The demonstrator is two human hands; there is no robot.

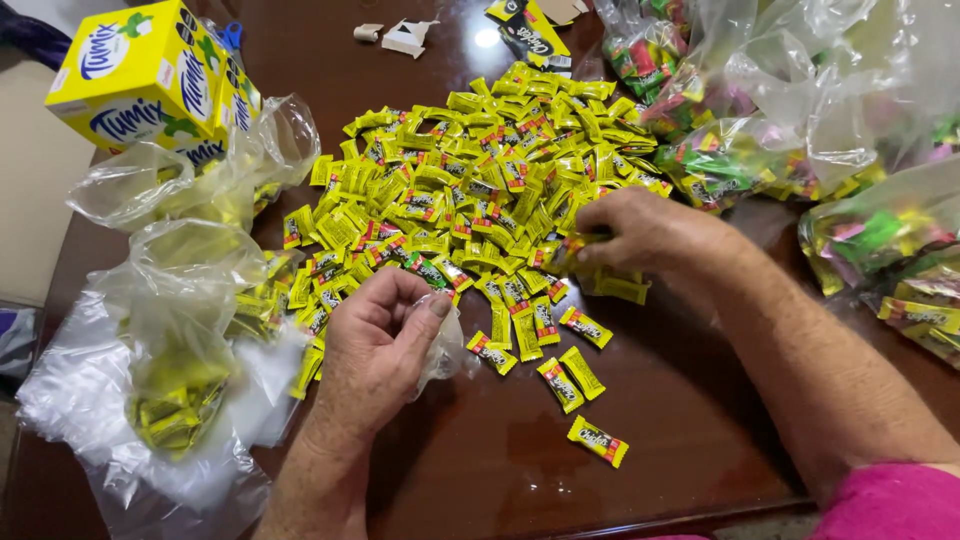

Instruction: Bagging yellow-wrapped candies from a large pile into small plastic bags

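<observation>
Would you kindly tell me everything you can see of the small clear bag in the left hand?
The small clear bag is thin, crinkled plastic, seemingly empty. The left hand pinches it between thumb and fingers, so it bunches beside the palm. It hangs just above the dark wooden table, near loose yellow candies.

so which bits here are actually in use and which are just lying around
In use:
left hand holding small clear plastic bag
right hand picking from pile of yellow wrapped candies
filled clear bags of yellow candies

Lying about:
yellow cardboard boxes
bags of mixed-colour candies
torn white card scrap
</observation>
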